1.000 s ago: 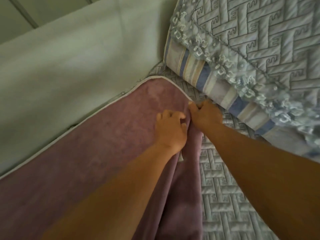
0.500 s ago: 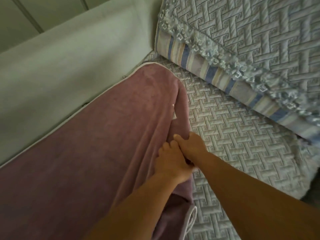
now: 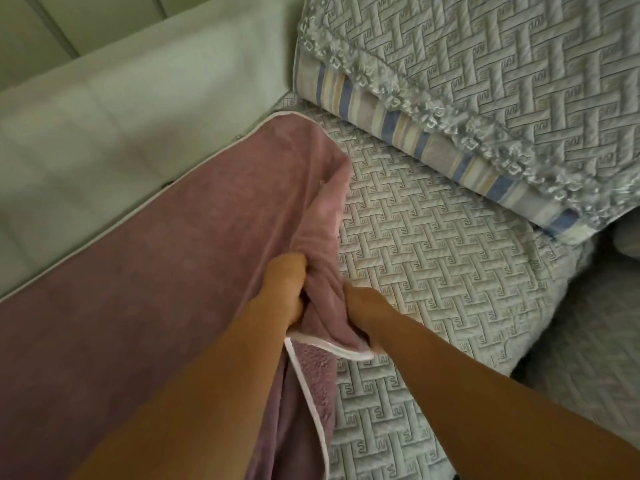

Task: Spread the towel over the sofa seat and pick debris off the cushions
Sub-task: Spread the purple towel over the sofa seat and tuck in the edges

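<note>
Both hands, left hand (image 3: 287, 292) and right hand (image 3: 363, 308), are clenched on a bunched fold of the mauve towel (image 3: 145, 306). Towel: laid along the quilted seat (image 3: 433, 258) from 7 to 12 o'clock, its right edge doubled over. Step judged: spreading; next, the fold is to be drawn toward 3 o'clock and flattened.

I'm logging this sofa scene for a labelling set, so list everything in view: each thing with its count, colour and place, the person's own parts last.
towel: 1, mauve with white piping, spread over the left of the seat, its right edge bunched up.
quilted seat cover: 1, pale grey-white woven pattern, on the seat right of the towel.
striped cushion: 1, blue, cream and grey stripes, at the back right.
quilted throw: 1, pale blue-grey with a frilled edge, draped over the striped cushion.
sofa arm: 1, pale green-grey, upper left.
left hand: 1, gripping the bunched towel edge.
right hand: 1, gripping the same bunch, just to the right.
</note>
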A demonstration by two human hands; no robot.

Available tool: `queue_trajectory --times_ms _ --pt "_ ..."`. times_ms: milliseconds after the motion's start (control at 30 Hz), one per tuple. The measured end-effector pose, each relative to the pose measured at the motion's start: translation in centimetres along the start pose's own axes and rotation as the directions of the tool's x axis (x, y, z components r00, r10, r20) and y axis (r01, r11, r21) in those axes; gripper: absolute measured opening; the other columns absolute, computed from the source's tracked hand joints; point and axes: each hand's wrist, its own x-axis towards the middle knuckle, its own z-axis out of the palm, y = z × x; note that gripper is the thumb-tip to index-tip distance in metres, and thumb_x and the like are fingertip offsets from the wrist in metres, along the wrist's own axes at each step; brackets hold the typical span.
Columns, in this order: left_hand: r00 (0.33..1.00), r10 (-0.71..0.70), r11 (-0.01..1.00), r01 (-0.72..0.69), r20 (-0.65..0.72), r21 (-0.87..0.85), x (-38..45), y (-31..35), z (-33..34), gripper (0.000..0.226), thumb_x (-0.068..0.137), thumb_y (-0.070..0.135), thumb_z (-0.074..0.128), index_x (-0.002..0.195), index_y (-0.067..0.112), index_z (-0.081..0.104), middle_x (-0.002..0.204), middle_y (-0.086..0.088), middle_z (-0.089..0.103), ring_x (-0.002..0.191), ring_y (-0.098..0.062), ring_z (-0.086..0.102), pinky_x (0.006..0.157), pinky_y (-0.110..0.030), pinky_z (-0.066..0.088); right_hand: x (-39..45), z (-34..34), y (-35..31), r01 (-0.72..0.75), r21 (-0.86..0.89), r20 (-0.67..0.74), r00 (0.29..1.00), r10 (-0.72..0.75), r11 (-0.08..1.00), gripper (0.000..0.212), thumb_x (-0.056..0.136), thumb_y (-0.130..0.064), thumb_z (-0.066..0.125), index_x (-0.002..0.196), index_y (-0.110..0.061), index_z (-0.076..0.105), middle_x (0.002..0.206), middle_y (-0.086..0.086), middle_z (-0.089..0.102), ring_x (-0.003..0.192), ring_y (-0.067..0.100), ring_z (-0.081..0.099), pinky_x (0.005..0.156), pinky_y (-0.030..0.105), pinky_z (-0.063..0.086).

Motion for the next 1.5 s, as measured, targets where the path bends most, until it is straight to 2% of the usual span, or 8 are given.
queue_trajectory --times_ms 100,200,367,467,600,733,1000,1500 --pt "0.991 0.129 0.991 -0.127 -0.040 0.050 -0.2 -0.2 -0.8 0.036 0.092 0.006 0.042 0.125 -0.007 0.048 0.104 -0.022 0.063 0.080 -0.025 0.057 0.064 -0.023 0.053 -0.6 0.6 0.0 -0.124 0.222 0.088 0.990 0.107 0.967 0.057 0.091 -0.055 0.043 0.114 -0.005 0.060 0.107 0.016 0.068 0.095 0.030 0.065 0.086 0.043 0.054" --pt "0.954 0.293 0.918 -0.263 -0.060 0.298 0.5 -0.8 -1.1 0.038 0.088 0.003 0.043 0.127 0.004 0.046 0.124 -0.020 0.053 0.084 -0.021 0.051 0.073 -0.029 0.045 -0.7 0.3 -0.3 -0.130 0.290 0.073 0.991 0.113 0.948 0.054 0.086 -0.055 0.053 0.109 -0.006 0.061 0.102 0.016 0.069 0.092 0.031 0.066 0.086 0.045 0.055" --pt "0.744 0.662 0.509 -0.534 0.090 0.675 0.8 -1.2 -0.9 0.031 0.084 0.006 0.047 0.107 0.024 0.056 0.115 0.000 0.051 0.100 -0.017 0.051 0.082 -0.021 0.042 -0.5 -0.7 -0.4 -0.001 0.268 -0.063 0.998 0.019 0.963 0.026 0.081 -0.033 0.066 0.091 -0.009 0.066 0.090 0.010 0.071 0.085 0.024 0.065 0.072 0.036 0.054" --pt "0.703 0.604 0.445 -0.688 0.375 0.573 0.0 -0.7 0.7 0.017 0.088 0.021 0.048 0.096 0.025 0.062 0.094 0.010 0.064 0.088 -0.009 0.059 0.077 -0.019 0.046 -0.5 -1.4 -0.1 0.097 0.285 -0.135 0.989 -0.060 0.954 0.013 0.080 -0.025 0.069 0.081 -0.012 0.068 0.075 0.004 0.071 0.072 0.019 0.066 0.057 0.027 0.050" --pt "0.490 0.484 -0.169 -0.760 0.725 0.627 0.2 -0.5 2.8 0.046 0.087 0.009 0.051 0.126 0.033 0.050 0.129 0.008 0.051 0.124 -0.018 0.037 0.107 -0.039 0.029 -0.7 -2.7 -0.3 0.285 -0.027 -0.256 0.925 -0.283 0.958 0.015 0.084 -0.023 0.063 0.070 -0.028 0.066 0.067 -0.004 0.068 0.067 0.015 0.065 0.059 0.027 0.051" --pt "0.516 0.234 -0.390 -0.726 0.824 0.566 0.0 0.6 4.4 0.043 0.087 0.011 0.047 0.120 0.038 0.051 0.107 0.008 0.060 0.115 -0.017 0.043 0.102 -0.039 0.026 -1.2 -4.9 -0.2 0.351 -0.187 -0.314 0.863 -0.395 0.917 0.022 0.084 -0.031 0.061 0.062 -0.029 0.062 0.051 -0.010 0.058 0.050 0.006 0.054 0.045 0.019 0.040" --pt "0.489 0.620 -0.127 -0.710 0.614 0.693 -0.2 2.5 9.7 0.026 0.089 0.016 0.048 0.097 0.028 0.070 0.112 -0.005 0.065 0.114 -0.024 0.045 0.094 -0.038 0.041 -1.6 -10.3 3.0 0.250 -0.017 -0.330 0.912 -0.242 0.968 0.007 0.074 -0.021 0.065 0.073 -0.016 0.060 0.064 0.002 0.060 0.058 0.017 0.055 0.054 0.032 0.048" --pt "0.440 0.618 -0.051 -0.805 0.652 0.592 0.7 0.0 25.1 0.019 0.091 0.015 0.051 0.089 0.007 0.067 0.091 -0.006 0.068 0.084 -0.020 0.059 0.071 -0.030 0.043 1.6 -22.5 7.2 0.246 0.193 -0.792 0.611 0.003 0.950 0.023 0.093 -0.029 0.048 0.077 -0.016 0.059 0.062 -0.004 0.056 0.057 0.009 0.049 0.048 0.023 0.032"
